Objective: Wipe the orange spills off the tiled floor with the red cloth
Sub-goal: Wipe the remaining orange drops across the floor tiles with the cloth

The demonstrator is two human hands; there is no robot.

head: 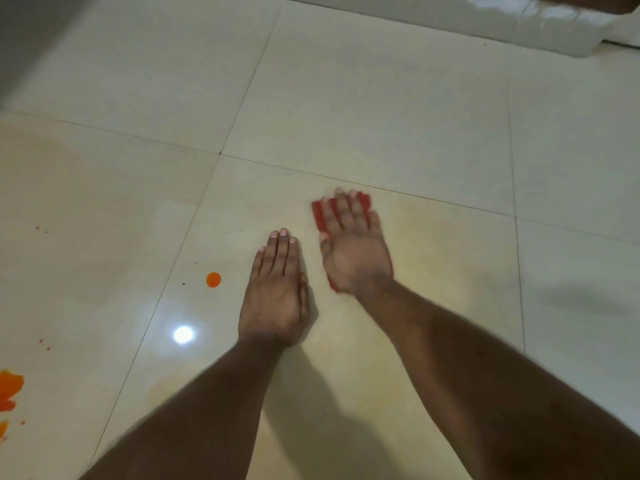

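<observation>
Tiled floor (398, 116), pale cream, glossy, dark grout lines crossing it. Both forearms reach in from the bottom edge of the view.

Right hand (355, 251) lies flat, fingers straight and slightly spread, pressing down on the red cloth (320, 216). The cloth is mostly covered by the hand; red shows at the fingertips, along the left side, and as thin slivers by the wrist. It sits on the central tile, just short of the grout line beyond the fingertips. This hand is motion-blurred, so the cloth's outline is hard to make out.

Left hand (277, 289) rests palm down on the bare floor just beside the right hand, fingers straight and together, holding nothing.

Round orange spot (213, 279) near the left hand, on the same tile, close to the grout line on its left. Larger orange spill (9, 389) at the left edge of the view, cut off by the frame. Small orange specks (37, 227) are scattered over the left tile. Faint yellowish smears on the tiles around the hands.

Bright lamp reflection (183, 334) on the floor beside the left wrist.

White glossy ledge (467, 26) runs along the far side, top right; what it belongs to cannot be told. The dark area at the top-left corner is unclear.

Open floor lies beyond and to the right of the cloth.
</observation>
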